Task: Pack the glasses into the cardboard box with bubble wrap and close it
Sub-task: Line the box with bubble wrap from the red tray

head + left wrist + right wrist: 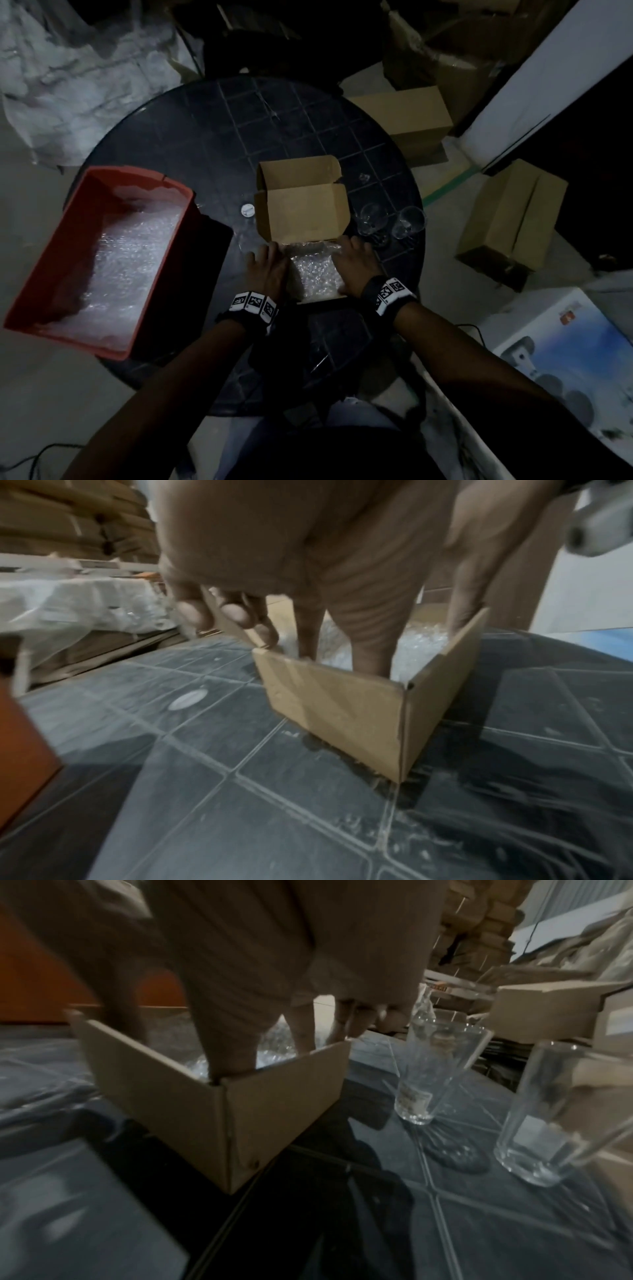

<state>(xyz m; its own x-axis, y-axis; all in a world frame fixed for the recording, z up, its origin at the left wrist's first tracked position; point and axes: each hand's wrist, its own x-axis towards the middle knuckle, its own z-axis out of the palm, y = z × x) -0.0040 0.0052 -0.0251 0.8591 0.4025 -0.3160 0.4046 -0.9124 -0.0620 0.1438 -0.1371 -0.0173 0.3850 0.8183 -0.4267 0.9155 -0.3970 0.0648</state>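
Observation:
A small cardboard box (pixel 301 205) stands open on the round black table (pixel 222 137), its lid flap raised at the far side. Bubble wrap (pixel 315 274) lines the inside. My left hand (pixel 267 267) is over the left wall; in the left wrist view its thumb and forefinger reach down onto the wrap (pixel 421 647) and the other fingers curl outside the box (pixel 335 712). My right hand (pixel 352 267) is over the right wall, its thumb pressing the wrap (pixel 277 1042) in the near corner of the box (pixel 281 1096). Two clear glasses (pixel 373 219) (pixel 409 222) stand upright to the right of the box.
A red bin (pixel 58 260) full of bubble wrap overhangs the table's left edge. A small white disc (pixel 247 209) lies left of the box. Closed cardboard boxes (pixel 404 116) (pixel 510 212) sit on the floor to the right, and white sacks lie at the far left.

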